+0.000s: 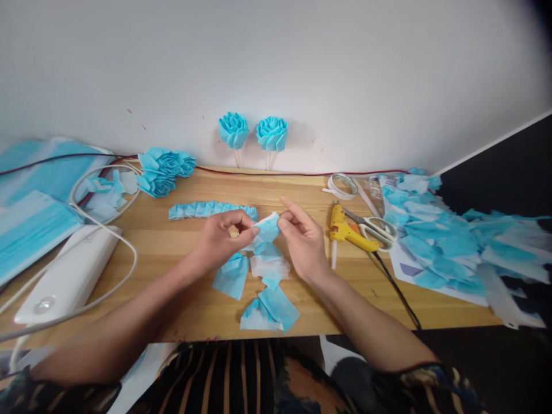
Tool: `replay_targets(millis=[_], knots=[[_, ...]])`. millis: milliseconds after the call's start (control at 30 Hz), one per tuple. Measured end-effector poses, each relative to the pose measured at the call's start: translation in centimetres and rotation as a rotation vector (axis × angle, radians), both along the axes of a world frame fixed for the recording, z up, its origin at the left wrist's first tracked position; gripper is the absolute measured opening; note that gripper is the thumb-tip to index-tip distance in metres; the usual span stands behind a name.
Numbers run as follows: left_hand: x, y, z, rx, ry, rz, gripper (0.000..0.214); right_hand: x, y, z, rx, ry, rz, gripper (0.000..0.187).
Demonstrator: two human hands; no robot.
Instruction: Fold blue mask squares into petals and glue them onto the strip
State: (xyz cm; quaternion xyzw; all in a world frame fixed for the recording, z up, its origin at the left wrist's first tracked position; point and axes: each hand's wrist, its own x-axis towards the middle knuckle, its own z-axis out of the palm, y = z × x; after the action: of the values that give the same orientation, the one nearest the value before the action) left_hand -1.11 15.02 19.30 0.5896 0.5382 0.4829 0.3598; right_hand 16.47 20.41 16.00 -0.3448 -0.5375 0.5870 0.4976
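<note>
Between my two hands, above the wooden table, is a small blue and white fabric piece (pixel 268 228). My left hand (pixel 226 233) pinches its left corner between thumb and forefinger. At its right corner my right hand (pixel 304 238) closes thumb and fingertips on it, with one finger raised. Below my hands lie loose blue and white fabric pieces (pixel 278 307), and another blue piece (pixel 233 275) rests beside my left wrist. Just behind my left hand runs a row of folded blue pieces (pixel 204 210), its right end close to my fingers.
Two blue fabric flowers (pixel 233 131) on sticks stand by the wall; more flowers (pixel 161 171) lie left. A yellow glue gun (pixel 345 227), scissors (pixel 379 230) and tape roll (pixel 342 187) are right, before a heap of blue pieces (pixel 444 241). A white power strip (pixel 69 270) and cables lie left.
</note>
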Motion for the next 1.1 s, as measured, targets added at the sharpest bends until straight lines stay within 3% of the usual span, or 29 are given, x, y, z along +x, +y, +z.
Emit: replay_targets(millis=[267,467,633,733,933,1033,1100], knots=[[-0.6,0.2,-0.2,-0.026,-0.098,0.008,0.015,0.7,1.1,0.2,-0.326,0.138,0.324,0.042],[-0.5,0.1,-0.3,0.151,0.058,0.003,0.014,1.1,1.7,0.2,-0.314,0.037,0.628,0.054],[-0.3,0.0,-0.3,0.177,0.146,-0.024,0.016,1.5,1.4,0.2,-0.283,-0.06,0.54,0.018],[-0.5,0.0,-0.3,0.071,0.068,-0.037,0.015,1.6,1.4,0.3,-0.276,-0.024,0.456,0.018],[-0.6,0.2,-0.3,-0.069,-0.245,-0.096,0.033,1.3,1.4,0.4,-0.266,0.07,0.379,0.017],[-0.2,0.2,-0.9,-0.147,-0.277,-0.165,0.032,1.1,1.2,0.3,-0.239,0.067,0.376,0.015],[0.1,0.1,-1.3,-0.185,-0.283,-0.143,0.026,0.9,1.1,0.3,-0.234,0.056,0.386,0.016]])
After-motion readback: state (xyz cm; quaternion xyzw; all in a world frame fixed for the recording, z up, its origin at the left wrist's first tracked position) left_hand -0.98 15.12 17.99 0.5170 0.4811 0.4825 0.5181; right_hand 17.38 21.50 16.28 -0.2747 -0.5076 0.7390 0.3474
